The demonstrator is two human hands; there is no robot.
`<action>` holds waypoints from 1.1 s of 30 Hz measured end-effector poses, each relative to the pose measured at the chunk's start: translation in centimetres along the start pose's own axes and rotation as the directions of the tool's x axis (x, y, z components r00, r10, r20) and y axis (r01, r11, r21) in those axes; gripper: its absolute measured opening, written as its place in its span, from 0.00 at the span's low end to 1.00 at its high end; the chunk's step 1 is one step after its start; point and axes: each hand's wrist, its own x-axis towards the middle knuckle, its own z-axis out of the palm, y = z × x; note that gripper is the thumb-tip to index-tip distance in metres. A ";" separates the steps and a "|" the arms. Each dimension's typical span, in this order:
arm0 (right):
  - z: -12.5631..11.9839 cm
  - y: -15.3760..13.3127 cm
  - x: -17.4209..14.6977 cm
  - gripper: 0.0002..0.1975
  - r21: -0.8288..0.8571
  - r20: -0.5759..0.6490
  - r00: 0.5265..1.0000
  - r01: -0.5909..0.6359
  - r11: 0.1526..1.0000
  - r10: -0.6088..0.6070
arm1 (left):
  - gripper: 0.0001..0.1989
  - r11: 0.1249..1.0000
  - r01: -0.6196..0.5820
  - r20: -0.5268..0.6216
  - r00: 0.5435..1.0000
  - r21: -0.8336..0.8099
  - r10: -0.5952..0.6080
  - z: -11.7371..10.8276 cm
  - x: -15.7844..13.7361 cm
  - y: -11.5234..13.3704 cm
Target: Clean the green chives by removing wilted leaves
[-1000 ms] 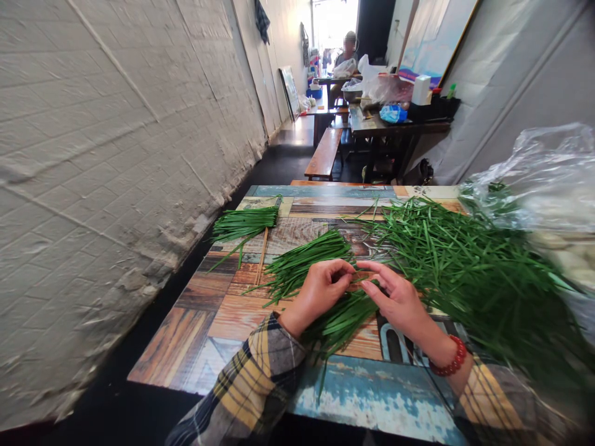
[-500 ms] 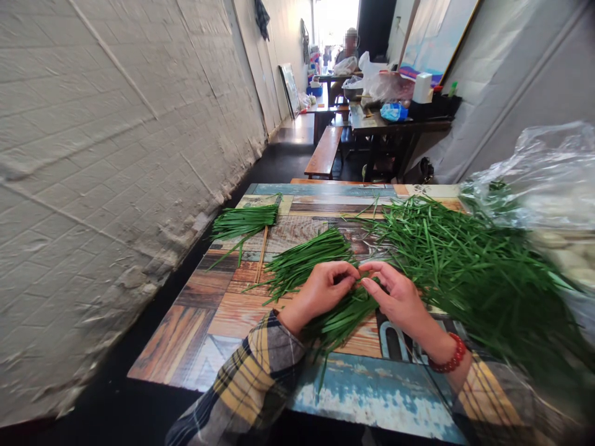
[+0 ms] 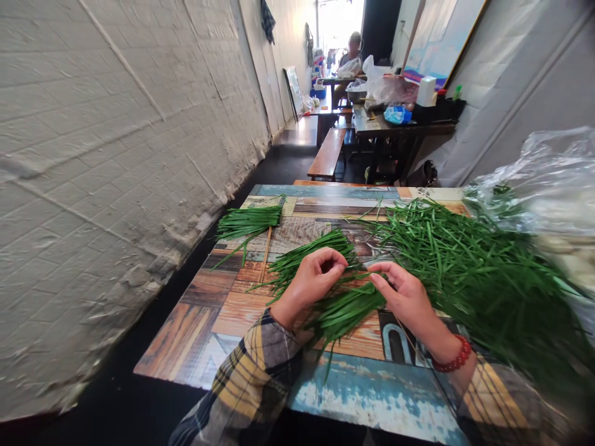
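Note:
My left hand point(image 3: 312, 279) is closed, its thumb and index finger pinched together above the patterned table. What lies in that pinch, if anything, is too small to make out. My right hand point(image 3: 403, 296) has its fingers closed on the end of a bunch of green chives point(image 3: 348, 311), whose blades fan out to the left. Thin sticks point(image 3: 409, 333) run from under the right palm toward the near edge. Just beyond my left hand lies another bunch of chives point(image 3: 311, 255). A third bunch, skewered chives point(image 3: 251, 222), lies farther left with its sticks point(image 3: 266, 255) pointing toward me.
A big heap of loose chives point(image 3: 441, 248) covers the table's right side, beside a clear plastic bag point(image 3: 553, 179). A rough white wall point(image 3: 116, 155) runs along the left. Beyond stand a bench point(image 3: 328, 153), a cluttered table point(image 3: 395, 130) and a seated person point(image 3: 354, 46).
My hands have moved apart: the left fingertips drew left and slightly up, away from the right ones. The right hand stays at the chive ends. The view has shifted slightly.

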 end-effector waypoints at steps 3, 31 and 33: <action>-0.1 0.0 0.0 0.14 0.012 -0.008 1.000 0.006 1.000 -0.006 | 0.07 0.996 -0.034 0.230 0.973 0.079 0.015 -0.1 -0.3 -0.4; 0.2 -1.3 -0.6 0.14 -0.123 0.052 0.994 0.106 0.987 -0.101 | 0.12 0.731 0.266 0.043 0.950 -0.629 -0.309 0.4 -0.1 -0.6; 0.3 -1.4 -0.6 0.14 -0.124 0.042 0.993 0.118 0.985 -0.113 | 0.11 0.750 0.270 0.053 0.953 -0.604 -0.300 0.5 -0.1 -0.4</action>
